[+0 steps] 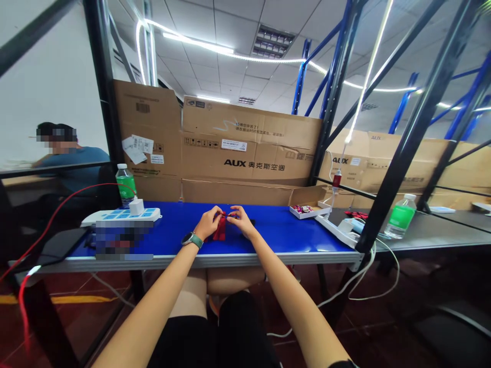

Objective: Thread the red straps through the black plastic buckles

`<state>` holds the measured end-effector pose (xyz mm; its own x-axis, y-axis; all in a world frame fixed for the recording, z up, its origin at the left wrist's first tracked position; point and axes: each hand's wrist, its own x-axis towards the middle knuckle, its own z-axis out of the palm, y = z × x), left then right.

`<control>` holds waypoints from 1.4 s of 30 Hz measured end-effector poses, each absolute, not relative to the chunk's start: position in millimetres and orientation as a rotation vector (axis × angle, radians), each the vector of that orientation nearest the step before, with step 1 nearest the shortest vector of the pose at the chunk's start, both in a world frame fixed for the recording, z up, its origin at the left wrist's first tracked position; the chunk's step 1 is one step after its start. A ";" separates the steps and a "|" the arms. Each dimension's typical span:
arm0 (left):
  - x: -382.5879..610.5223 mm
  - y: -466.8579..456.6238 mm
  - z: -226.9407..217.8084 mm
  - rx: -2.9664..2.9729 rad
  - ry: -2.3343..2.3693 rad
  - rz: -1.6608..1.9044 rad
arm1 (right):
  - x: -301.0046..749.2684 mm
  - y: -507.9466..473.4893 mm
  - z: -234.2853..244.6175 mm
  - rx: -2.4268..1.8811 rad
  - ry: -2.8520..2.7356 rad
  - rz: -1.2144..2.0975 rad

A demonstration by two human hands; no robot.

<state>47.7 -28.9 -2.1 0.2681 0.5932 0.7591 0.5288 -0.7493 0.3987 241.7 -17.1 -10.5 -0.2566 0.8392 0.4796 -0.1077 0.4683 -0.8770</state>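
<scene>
Well, large cardboard AUX air-conditioner cartons [249, 148] stand along the far side of a blue-topped workbench [169, 230], framed by black and blue steel shelving uprights [337, 76]. Off to the left, a co-worker in a blue shirt [72, 163] sits beyond the bench. At the bench's left end lies a white power strip [123, 215], with a white charger [136, 206] plugged into it, a red cable [69, 204] running off to the left, and a green-labelled water bottle [126, 185] just behind. To the right, a small white tray [307, 210] holds pink and red items, too small to identify.

Near the middle of the bench, the left hand [208, 222], a green-strapped watch [192, 240] on its wrist, and the right hand [241, 221] meet over a red fabric piece [220, 230]. Both hands are curled and grasping its upper end, though the exact hold of the fingertips [230, 212] is hard to tell. It looks light, soft and prone to flopping, so that gathered top seems the surest place to hold.
</scene>
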 end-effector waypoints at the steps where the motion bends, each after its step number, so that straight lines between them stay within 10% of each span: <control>1: 48.1 -29.6 -1.9 2.449 1.079 1.503 | 241.7 -17.1 -10.8 -0.657 -1.578 1.017; 18: 46.1 -28.9 -2.2 2.457 1.177 1.576 | 238.2 -20.7 -10.9 -0.800 -1.655 1.149; 30: 40.9 -23.1 -4.6 2.230 1.283 1.716 | 248.0 -9.4 -14.2 -0.885 -1.800 0.469; 42: 37.4 -20.9 -4.9 2.163 1.398 1.852 | 245.1 -16.3 -7.8 -0.815 -1.856 0.517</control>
<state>37.4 -20.9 -4.9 -0.0698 0.5828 0.8096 0.6188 -0.6113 0.4934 245.1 -16.3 -7.8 -0.2708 0.7323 0.6248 0.3036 0.6809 -0.6665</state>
